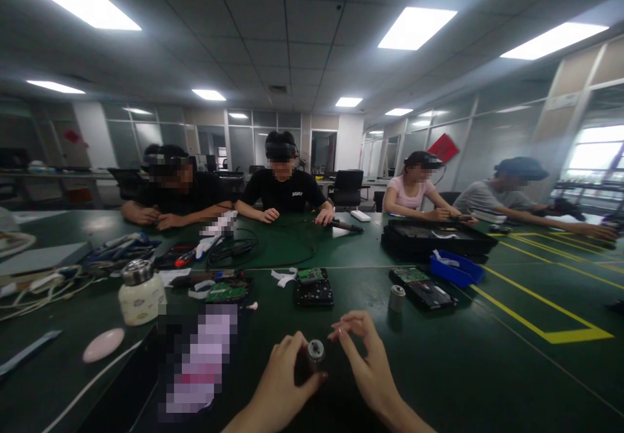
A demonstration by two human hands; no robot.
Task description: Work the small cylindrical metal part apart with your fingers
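Just in front of me, the thumb and fingers of my left hand [285, 374] are wrapped around a small cylindrical motor [316, 350]. It stands upright, its round metal end facing up with dark marks on it. To its right hovers my right hand [363, 355], fingers curled and the fingertips brought close to the thumb tip. Whatever may be pinched there is too small to make out. A second, similar metal cylinder [397, 298] stands on the green table [468, 374], beyond my right hand.
Hard drives with green boards [314, 290] [424, 288] lie beyond my hands. A blue bin [455, 268] and black tray [436, 241] sit to the right. On the left are a cream bottle [142, 296], a pink oval object [104, 345], cables and tools. Several people work across the table.
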